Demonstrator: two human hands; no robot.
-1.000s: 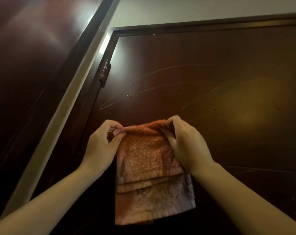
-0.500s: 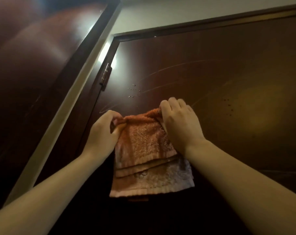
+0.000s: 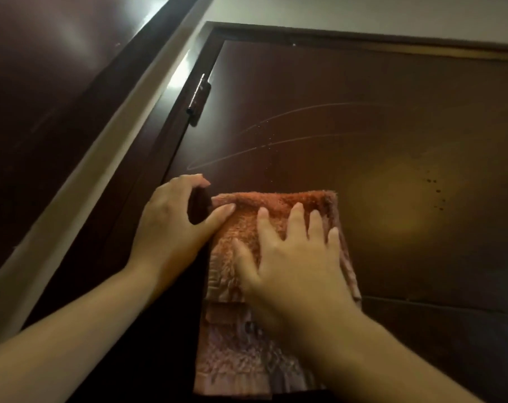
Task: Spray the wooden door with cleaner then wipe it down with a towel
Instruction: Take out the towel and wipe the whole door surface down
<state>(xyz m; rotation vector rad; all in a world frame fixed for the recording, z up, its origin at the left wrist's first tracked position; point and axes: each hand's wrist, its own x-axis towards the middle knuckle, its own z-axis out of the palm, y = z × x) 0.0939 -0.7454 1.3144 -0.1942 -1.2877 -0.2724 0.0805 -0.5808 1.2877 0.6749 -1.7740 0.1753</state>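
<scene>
A folded orange towel [image 3: 279, 203] lies flat against the dark brown wooden door [image 3: 378, 91], its lower layers hanging down. My right hand [image 3: 293, 251] presses on the towel with its fingers spread and straight. My left hand [image 3: 171, 222] is at the towel's upper left corner: the thumb rests on the towel's edge and the arched fingers touch the door beside it. Thin curved wet streaks [image 3: 290, 114] and small droplets [image 3: 434, 190] mark the door above and to the right of the towel. No spray bottle is in view.
A metal hinge [image 3: 199, 97] sits on the door's left edge, by the dark frame. A pale strip of wall [image 3: 107, 158] runs diagonally to the left, with another dark wooden panel [image 3: 43, 82] beyond it. Pale wall [image 3: 363, 13] lies above the door.
Both hands pinched the towel's top edge and held it hanging. The towel has since been laid against the door, my right hand has flattened onto it, and my left hand has loosened its pinch.
</scene>
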